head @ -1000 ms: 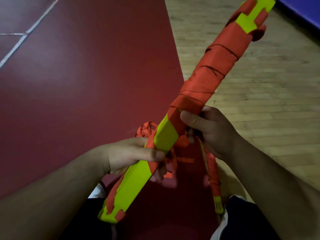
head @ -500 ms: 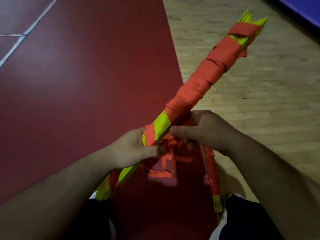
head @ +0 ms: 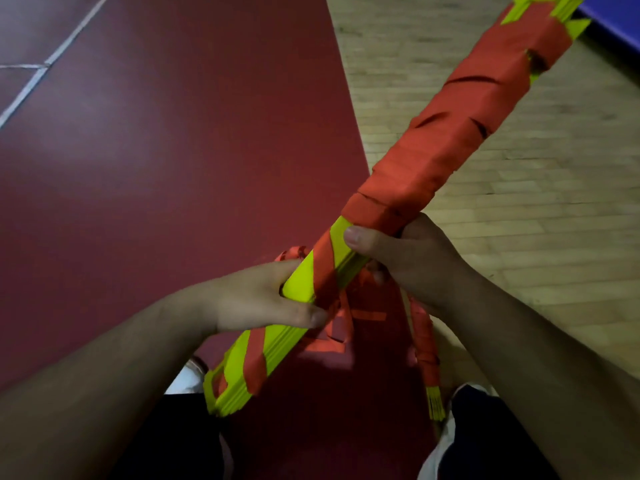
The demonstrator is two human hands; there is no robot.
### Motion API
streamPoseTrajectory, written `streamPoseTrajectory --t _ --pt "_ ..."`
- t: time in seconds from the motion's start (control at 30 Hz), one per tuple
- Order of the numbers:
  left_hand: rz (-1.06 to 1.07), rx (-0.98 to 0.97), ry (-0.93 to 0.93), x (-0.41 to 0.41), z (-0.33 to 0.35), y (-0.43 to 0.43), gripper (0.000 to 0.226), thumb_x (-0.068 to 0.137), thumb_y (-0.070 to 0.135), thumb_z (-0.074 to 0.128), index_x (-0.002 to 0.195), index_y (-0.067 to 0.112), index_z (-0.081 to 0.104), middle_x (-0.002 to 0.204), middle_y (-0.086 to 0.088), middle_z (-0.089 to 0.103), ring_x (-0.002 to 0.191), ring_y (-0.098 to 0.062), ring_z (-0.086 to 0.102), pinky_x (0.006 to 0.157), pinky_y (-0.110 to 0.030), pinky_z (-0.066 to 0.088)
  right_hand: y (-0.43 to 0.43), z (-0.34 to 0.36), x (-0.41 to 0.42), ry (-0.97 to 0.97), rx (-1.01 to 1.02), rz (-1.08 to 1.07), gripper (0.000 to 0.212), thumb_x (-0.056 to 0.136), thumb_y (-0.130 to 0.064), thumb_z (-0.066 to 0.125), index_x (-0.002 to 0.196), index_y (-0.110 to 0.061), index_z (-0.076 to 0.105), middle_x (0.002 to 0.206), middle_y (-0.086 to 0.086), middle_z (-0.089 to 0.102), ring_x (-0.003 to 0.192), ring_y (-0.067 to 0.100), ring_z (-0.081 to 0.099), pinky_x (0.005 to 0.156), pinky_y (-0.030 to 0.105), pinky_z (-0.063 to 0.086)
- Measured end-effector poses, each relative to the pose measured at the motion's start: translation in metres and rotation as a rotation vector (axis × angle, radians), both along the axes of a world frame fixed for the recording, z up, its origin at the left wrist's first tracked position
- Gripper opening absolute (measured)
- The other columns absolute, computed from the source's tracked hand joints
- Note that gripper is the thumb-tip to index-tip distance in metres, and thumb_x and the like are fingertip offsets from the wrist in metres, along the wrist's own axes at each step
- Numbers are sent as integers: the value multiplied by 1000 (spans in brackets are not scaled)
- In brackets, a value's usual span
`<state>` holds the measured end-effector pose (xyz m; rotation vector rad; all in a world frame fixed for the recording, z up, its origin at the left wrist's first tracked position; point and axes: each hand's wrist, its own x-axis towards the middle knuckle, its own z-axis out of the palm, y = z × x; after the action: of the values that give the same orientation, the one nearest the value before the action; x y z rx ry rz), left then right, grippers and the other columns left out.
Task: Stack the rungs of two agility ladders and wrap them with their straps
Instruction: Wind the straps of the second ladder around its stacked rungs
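Note:
A long stack of yellow-green ladder rungs runs diagonally from the lower middle to the upper right. Orange strap is wound tightly around its far half, and looser turns cross the near half. My left hand grips the bundle around its lower middle. Just above it, my right hand holds the bundle at the edge of the tight wrapping, thumb on top. Loose orange strap hangs in a tangle beneath both hands. A second wrapped bundle lies on the floor by my right leg.
Beneath the bundle the floor is dark red on the left, with white lines. Light wood flooring lies on the right. A blue mat edge shows at the top right. My knees and white shoes sit at the bottom.
The bundle has turned in my hands, from edge-on to its flat yellow face up. A further strap turn now crosses the near half. Both hands shifted their grip slightly.

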<state>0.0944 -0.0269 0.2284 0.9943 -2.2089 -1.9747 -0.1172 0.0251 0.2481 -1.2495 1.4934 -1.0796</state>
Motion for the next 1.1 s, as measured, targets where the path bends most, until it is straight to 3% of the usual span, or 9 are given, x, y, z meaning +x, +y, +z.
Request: streamPoseTrajectory --t 0.07,0.23,0.33,0.47,0.63,0.83,0.93,1.0,1.1 --pt "-35 132 40 0 -4 5 68 73 37 70 123 -8 55 118 -31 63 103 -29 59 98 -59 46 0 1 0 -23 -35 40 32 63 -55 72 63 -23 66 54 2 55 49 15 53 51 31 42" --pt "-61 163 149 -3 -8 11 31 79 26 68 86 -4 69 86 -21 69 84 -30 64 83 -37 51 -2 9 -6 35 -96 172 16 70 -53 69 67 -37 71 59 -14 64 54 0 61 53 16 45" --pt "75 30 158 -6 -9 11 11 82 18 71 73 12 68 72 -15 66 72 -25 62 73 -32 49 -6 11 -17 144 -25 126 40 65 -62 69 75 -23 73 62 -1 68 54 12 64 56 37 53" --pt "275 -123 127 -7 -11 7 32 75 28 81 84 7 59 69 3 55 64 -10 50 61 -28 40 -8 11 -26 285 83 101 58 63 -74 66 71 -17 70 60 8 68 52 24 68 61 45 57" --pt "458 -616 -258 -14 -15 12 51 64 67 73 93 29 54 75 9 63 69 -13 58 61 -36 44 -7 0 -19 273 107 -18 37 73 -64 75 68 -28 70 57 -6 67 51 10 66 58 35 54" --pt "364 -765 -336 -16 -14 11 37 81 50 71 100 28 48 78 7 57 80 -26 60 59 -34 33 -4 -7 -5 247 123 -186 65 77 -71 65 55 -11 64 48 5 63 46 15 61 59 33 49" --pt "269 -642 -210 -10 -6 5 26 82 41 74 92 28 54 75 10 60 77 -15 63 63 -32 41 -4 -4 -5 237 68 -217 61 77 -67 69 50 -14 58 43 0 57 43 13 55 53 29 45" --pt "212 -417 -8 -5 -1 0 21 84 27 78 100 26 65 89 8 70 87 -7 66 78 -31 51 -4 1 -6 177 19 -195 55 73 -65 74 50 -18 58 43 -3 53 43 12 51 49 26 43" --pt "138 -47 146 -2 4 2 40 82 13 77 119 8 62 111 -15 70 103 -23 67 93 -45 53 -4 6 -5 61 -50 -101 37 68 -62 71 60 -26 66 48 -5 54 46 13 51 48 27 42"
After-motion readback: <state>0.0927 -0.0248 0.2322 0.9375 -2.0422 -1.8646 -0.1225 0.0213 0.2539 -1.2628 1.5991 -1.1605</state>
